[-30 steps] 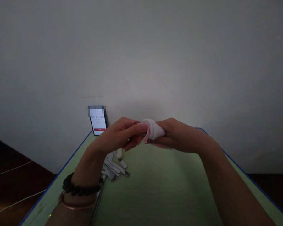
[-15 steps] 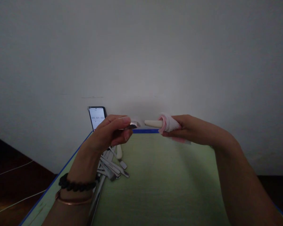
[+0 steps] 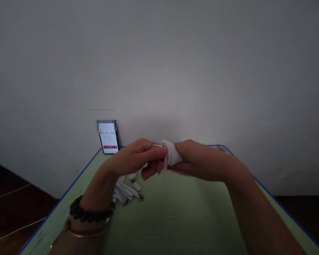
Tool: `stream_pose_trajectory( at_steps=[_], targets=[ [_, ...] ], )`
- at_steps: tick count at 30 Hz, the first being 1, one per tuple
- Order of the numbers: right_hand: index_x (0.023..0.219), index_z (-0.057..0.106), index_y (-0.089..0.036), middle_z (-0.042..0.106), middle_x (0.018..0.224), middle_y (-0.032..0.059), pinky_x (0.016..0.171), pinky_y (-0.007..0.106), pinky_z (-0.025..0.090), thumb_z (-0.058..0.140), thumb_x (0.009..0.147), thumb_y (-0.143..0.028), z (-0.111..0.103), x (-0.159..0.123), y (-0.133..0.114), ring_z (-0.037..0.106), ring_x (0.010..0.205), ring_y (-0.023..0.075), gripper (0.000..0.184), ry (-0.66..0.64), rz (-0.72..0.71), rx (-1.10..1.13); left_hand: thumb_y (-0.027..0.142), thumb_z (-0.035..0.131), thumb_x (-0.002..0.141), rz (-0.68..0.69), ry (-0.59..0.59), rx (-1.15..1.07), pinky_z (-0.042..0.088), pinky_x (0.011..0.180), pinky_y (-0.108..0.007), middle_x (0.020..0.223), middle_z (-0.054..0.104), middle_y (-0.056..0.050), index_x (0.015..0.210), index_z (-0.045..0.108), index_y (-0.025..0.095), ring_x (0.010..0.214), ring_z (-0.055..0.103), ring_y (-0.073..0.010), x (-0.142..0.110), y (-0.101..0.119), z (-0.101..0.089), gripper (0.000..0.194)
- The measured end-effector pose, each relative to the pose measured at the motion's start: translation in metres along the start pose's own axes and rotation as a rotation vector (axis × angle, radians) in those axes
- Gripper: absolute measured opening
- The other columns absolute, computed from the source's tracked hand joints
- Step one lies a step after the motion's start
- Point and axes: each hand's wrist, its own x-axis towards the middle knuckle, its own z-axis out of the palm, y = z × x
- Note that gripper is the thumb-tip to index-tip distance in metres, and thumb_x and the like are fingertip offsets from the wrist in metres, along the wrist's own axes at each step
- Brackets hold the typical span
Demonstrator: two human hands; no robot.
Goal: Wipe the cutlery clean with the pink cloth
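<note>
Head view: right hand (image 3: 192,159) grips the pink-and-white cloth (image 3: 172,153), up over the green table (image 3: 170,216)!

And the left?

Left hand (image 3: 140,156) pinches a thin pale piece (image 3: 157,145) at its edge, utensils (image 3: 126,191) lying below!

Lit phone (image 3: 108,141), green table (image 3: 159,219), grey wall (image 3: 159,71)

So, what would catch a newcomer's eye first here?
Probably the lit black phone, propped at the back left of the green table. Next, the bundled white and pink cloth at centre, between left hand and right hand. Then the heap of slim, pale utensils beside the left wrist.
</note>
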Motion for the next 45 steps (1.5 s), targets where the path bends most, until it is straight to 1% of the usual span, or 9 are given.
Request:
stream_pose_trajectory(
  at_steps=[5,9,16,21,27,31,36,40,45],
  targets=[
    [0.093,0.061,-0.016,0.065,0.089,0.0041,0.067,0.023,0.039,0.053,0.081,-0.027,0.004,0.011,0.018,0.055,0.074,0.0144,0.018,0.094,-0.131,0.115,0.037,0.045,0.086,0.023,0.204,0.008,0.02,0.032,-0.015,0.03,0.036,0.007,0.052,0.054,0.014,0.028,0.027,-0.0028,-0.007,0.0,-0.007,0.042],
    [0.095,0.061,-0.016,0.064,0.086,0.003,0.063,0.023,0.038,0.057,0.078,-0.031,0.0,0.008,0.028,0.053,0.07,0.0139,0.023,0.108,-0.066,0.098,0.042,0.045,0.085,0.055,0.335,0.035,0.016,0.03,-0.017,0.032,0.033,0.008,0.049,0.05,0.016,0.026,0.022,-0.0027,-0.014,-0.002,-0.013,0.044],
    [0.086,0.062,-0.015,0.059,0.07,0.0008,0.054,0.022,0.036,0.055,0.077,-0.036,-0.012,-0.01,0.033,0.048,0.06,0.0121,0.024,-0.027,0.098,0.163,0.04,0.044,0.087,0.136,0.489,0.629,0.035,0.051,-0.019,0.064,0.052,0.003,0.078,0.053,0.016,0.056,0.046,-0.009,-0.007,0.001,-0.012,0.027],
    [0.076,0.058,-0.015,0.05,0.06,-0.0025,0.048,0.021,0.032,0.053,0.079,-0.04,-0.01,-0.005,0.023,0.043,0.052,0.0092,0.025,-0.119,0.06,0.219,0.036,0.025,0.094,0.221,0.646,0.847,0.025,0.048,-0.023,0.049,0.036,0.005,0.056,0.041,0.018,0.046,0.034,-0.0093,0.009,0.0,0.008,0.044],
    [0.063,0.053,-0.015,0.048,0.053,-0.0024,0.047,0.021,0.032,0.047,0.081,-0.037,-0.008,0.001,0.012,0.041,0.048,0.0086,0.029,-0.157,0.041,0.148,0.034,0.021,0.095,0.181,0.523,1.003,0.026,0.051,-0.026,0.049,0.048,0.001,0.059,0.052,0.018,0.045,0.043,-0.0127,0.019,0.002,0.026,0.05],
    [0.063,0.054,-0.015,0.048,0.053,-0.0016,0.047,0.022,0.03,0.045,0.082,-0.039,-0.008,0.003,0.013,0.04,0.047,0.0088,0.032,-0.113,0.05,0.057,0.038,0.024,0.094,0.095,0.512,0.989,0.027,0.052,-0.025,0.049,0.048,0.001,0.06,0.054,0.017,0.047,0.044,-0.0127,0.018,0.003,0.021,0.05],
    [0.061,0.05,-0.016,0.047,0.051,-0.0022,0.047,0.022,0.029,0.042,0.084,-0.041,-0.005,0.005,0.021,0.04,0.046,0.0084,0.035,-0.111,0.03,0.067,0.043,0.025,0.093,0.1,0.299,0.808,0.029,0.051,-0.021,0.057,0.05,0.004,0.067,0.053,0.018,0.052,0.043,-0.0107,0.01,0.005,0.009,0.046],
    [0.058,0.046,-0.016,0.045,0.049,-0.003,0.045,0.021,0.03,0.04,0.085,-0.041,-0.003,0.006,0.025,0.04,0.044,0.0072,0.037,-0.161,-0.007,0.133,0.044,0.035,0.091,0.05,0.232,0.91,0.027,0.051,-0.022,0.058,0.049,0.004,0.07,0.052,0.018,0.053,0.044,-0.0109,0.006,0.007,0.009,0.037],
    [0.054,0.045,-0.016,0.046,0.046,-0.0022,0.044,0.021,0.031,0.037,0.087,-0.045,-0.004,0.006,0.024,0.041,0.041,0.0073,0.044,-0.214,0.042,0.164,0.04,0.027,0.094,0.006,0.227,1.02,0.026,0.053,-0.024,0.054,0.048,0.003,0.067,0.056,0.018,0.05,0.042,-0.0112,0.009,0.005,0.013,0.045]
  ],
)
